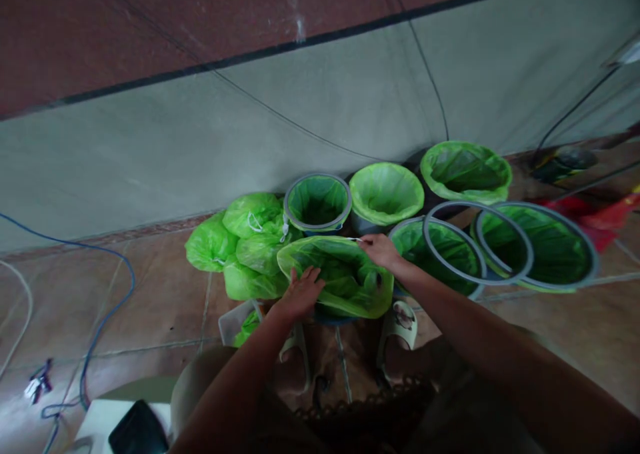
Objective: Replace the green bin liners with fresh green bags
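Observation:
A green drawstring garbage bag lines a bin between my feet, its mouth spread wide and its rim folded outward. At the back right of that mouth, my right hand is closed in a pinch on the bag's white drawstring, which runs along the rear rim. My left hand lies over the front left of the rim with its fingers spread, touching the green plastic. Most of the bin's own body is hidden under the bag.
Tied green bags are heaped at the left. Several lined bins stand along the wall, including one with a grey ring. A loose grey ring rests across the right bins. A blue cable and a white stool are at left.

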The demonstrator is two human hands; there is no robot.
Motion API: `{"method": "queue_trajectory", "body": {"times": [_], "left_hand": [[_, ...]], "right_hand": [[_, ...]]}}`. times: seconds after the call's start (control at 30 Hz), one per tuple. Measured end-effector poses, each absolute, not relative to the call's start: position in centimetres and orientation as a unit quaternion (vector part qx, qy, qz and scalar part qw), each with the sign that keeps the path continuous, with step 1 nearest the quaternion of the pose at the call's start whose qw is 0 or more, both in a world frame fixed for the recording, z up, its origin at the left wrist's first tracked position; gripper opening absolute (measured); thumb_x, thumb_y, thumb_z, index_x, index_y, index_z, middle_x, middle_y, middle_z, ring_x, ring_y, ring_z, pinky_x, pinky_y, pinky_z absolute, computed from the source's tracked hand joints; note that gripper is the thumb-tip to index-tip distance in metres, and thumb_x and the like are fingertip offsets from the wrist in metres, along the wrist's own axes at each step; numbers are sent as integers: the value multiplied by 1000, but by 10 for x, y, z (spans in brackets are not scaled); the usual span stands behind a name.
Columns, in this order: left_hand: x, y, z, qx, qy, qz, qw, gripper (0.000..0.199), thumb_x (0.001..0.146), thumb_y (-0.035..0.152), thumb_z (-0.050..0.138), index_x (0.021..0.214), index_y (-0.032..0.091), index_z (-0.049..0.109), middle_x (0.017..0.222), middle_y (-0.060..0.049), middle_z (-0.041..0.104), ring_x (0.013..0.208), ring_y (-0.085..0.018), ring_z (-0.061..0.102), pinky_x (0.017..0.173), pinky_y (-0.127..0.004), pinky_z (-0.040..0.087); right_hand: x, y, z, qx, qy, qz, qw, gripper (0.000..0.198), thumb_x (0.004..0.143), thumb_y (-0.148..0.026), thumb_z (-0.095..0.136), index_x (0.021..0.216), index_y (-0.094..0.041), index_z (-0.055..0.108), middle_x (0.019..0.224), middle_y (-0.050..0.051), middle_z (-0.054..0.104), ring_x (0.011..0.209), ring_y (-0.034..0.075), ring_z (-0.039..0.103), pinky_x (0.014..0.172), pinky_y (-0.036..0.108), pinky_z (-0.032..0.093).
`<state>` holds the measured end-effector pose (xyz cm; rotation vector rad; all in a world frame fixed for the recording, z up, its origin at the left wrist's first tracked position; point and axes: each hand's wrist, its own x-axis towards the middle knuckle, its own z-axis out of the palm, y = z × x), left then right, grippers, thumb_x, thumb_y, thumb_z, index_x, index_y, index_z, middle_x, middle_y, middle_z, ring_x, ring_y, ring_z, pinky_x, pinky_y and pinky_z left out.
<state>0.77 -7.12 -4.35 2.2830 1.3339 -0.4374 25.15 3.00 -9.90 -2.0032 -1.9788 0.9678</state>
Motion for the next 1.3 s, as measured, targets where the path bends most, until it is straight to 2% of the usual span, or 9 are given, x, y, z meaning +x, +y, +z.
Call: {"method": "queue_trajectory", "body": {"times": [0.1,0.23,0.53,0.7,0.8,0.93,1.07,1.2,1.3], "left_hand": [[9,-72,-55,840,489,-135,194,50,77,5,53,126,18,59,150,-17,43,143,-34,32,113,-71,16],[13,-68,-59,850,485,-91,182,28,90,17,50,110,21,68,125,-11,64,127,-31,50,112,-71,17],[19,-57,-47,800,557,91,205,26,91,15,49,102,23,72,111,-7,72,109,-25,63,115,-60,21],[28,-46,-19,608,580,383,383,20,89,26,53,89,20,72,93,-6,75,93,-21,68,98,-42,47],[28,-38,9,428,502,543,519,20,84,35,60,83,18,69,84,-4,74,84,-19,69,88,-36,53],[22,-29,30,284,465,594,591,26,79,41,65,81,15,69,77,-4,71,70,-15,66,71,-29,54],[23,-26,23,325,511,560,566,24,77,36,65,83,14,71,65,-2,67,54,-9,56,52,-21,42],[28,-23,13,357,540,534,544,18,73,28,65,84,14,71,64,0,67,48,-7,49,54,-22,42],[32,-21,11,306,526,547,575,19,71,27,66,84,14,70,67,0,67,54,-8,54,58,-22,44]], "right_hand": [[253,29,-101,-669,-656,333,106,31,91,-33,52,102,-21,79,97,5,77,85,19,70,69,23,48],[254,27,-103,-668,-644,342,148,28,89,-33,55,99,-23,79,95,4,78,84,19,71,71,24,49],[248,28,-97,-654,-533,437,312,19,78,-33,64,81,-21,78,77,3,76,72,19,68,68,29,50],[235,29,-42,-550,-438,494,511,18,70,-37,71,77,-21,75,82,3,76,79,19,68,82,34,52],[230,24,1,-448,-441,514,583,18,69,-37,77,79,-22,75,90,2,76,90,18,67,93,35,49],[224,16,25,-398,-360,632,559,31,68,-48,79,77,-20,69,77,2,72,77,17,67,84,34,53],[216,12,19,-427,-350,661,508,39,68,-56,77,74,-19,64,53,-5,53,48,8,46,55,24,48],[197,-3,0,-479,-427,650,406,44,74,-60,67,84,-17,63,49,-7,47,40,6,33,40,20,27],[177,-24,-22,-492,-484,665,285,48,80,-56,63,108,-17,60,54,-6,54,43,8,40,42,21,27]]}}
